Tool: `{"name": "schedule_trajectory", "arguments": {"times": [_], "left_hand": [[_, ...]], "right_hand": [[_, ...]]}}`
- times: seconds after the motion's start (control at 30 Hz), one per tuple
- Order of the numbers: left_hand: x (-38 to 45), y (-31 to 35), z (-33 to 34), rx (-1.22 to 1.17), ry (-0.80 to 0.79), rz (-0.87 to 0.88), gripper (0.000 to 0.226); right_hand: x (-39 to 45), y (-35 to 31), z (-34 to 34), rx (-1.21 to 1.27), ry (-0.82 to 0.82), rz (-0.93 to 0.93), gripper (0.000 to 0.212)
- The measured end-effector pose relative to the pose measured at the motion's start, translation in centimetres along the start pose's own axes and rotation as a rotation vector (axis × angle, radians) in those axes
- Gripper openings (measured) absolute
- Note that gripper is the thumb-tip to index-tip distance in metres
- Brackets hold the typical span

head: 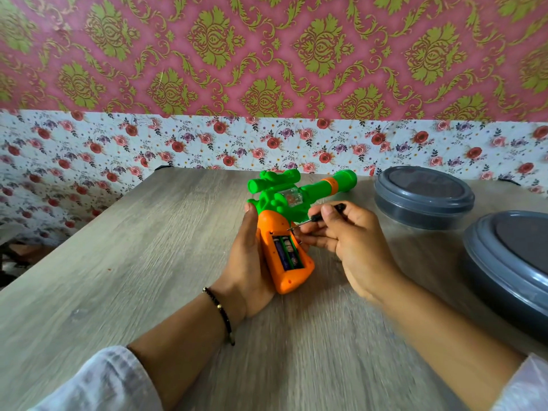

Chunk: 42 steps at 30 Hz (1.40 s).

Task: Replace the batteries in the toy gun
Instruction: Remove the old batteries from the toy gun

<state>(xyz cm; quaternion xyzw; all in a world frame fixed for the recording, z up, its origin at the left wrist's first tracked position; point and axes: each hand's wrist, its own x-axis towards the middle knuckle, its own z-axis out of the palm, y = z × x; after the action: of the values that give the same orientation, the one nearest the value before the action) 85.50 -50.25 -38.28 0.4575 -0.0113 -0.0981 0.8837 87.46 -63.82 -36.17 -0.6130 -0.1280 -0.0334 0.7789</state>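
Note:
A green toy gun (284, 200) with an orange grip (292, 280) lies on the wooden table (148, 247), barrel pointing to the far right. The battery compartment in the grip stands uncovered, and two batteries (287, 253) show inside it. My left hand (247, 262) grips the orange handle from the left side. My right hand (347, 232) pinches a small black-handled screwdriver (321, 215), its metal tip close to the upper edge of the compartment. The compartment cover is not visible.
Two round grey lidded containers stand at the right: one (424, 197) farther back, a larger one (510, 268) at the right edge. A floral-papered wall rises just behind the table. The table's left edge runs diagonally from the far middle toward the near left.

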Motion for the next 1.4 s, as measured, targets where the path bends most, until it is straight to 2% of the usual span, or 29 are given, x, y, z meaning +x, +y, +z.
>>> {"name": "schedule_trajectory", "arguments": {"times": [0.3,0.53,0.73,1.0,1.2,1.4], "left_hand": [[0.1,-0.1,0.1,0.022,0.033,0.014,0.075],[0.0,0.0,0.3,-0.004,0.059,0.006,0.076],[0.2,0.0,-0.1,-0.023,0.06,-0.03,0.078],[0.3,-0.1,0.0,-0.045,0.054,-0.009,0.077],[0.0,0.0,0.2,0.017,0.02,0.02,0.071],[0.0,-0.2,0.3,0.062,-0.002,0.009,0.069]], "right_hand": [[0.1,-0.6,-0.3,-0.264,-0.157,-0.134,0.022],[-0.2,0.2,-0.3,-0.49,-0.11,-0.33,0.011],[-0.7,0.6,-0.3,-0.645,-0.123,-0.55,0.023],[-1.1,0.7,-0.2,-0.718,-0.083,-0.637,0.012],[-1.3,0.5,0.3,-0.86,-0.092,-0.767,0.018],[-1.2,-0.1,0.6,-0.949,-0.051,-0.722,0.021]]}}
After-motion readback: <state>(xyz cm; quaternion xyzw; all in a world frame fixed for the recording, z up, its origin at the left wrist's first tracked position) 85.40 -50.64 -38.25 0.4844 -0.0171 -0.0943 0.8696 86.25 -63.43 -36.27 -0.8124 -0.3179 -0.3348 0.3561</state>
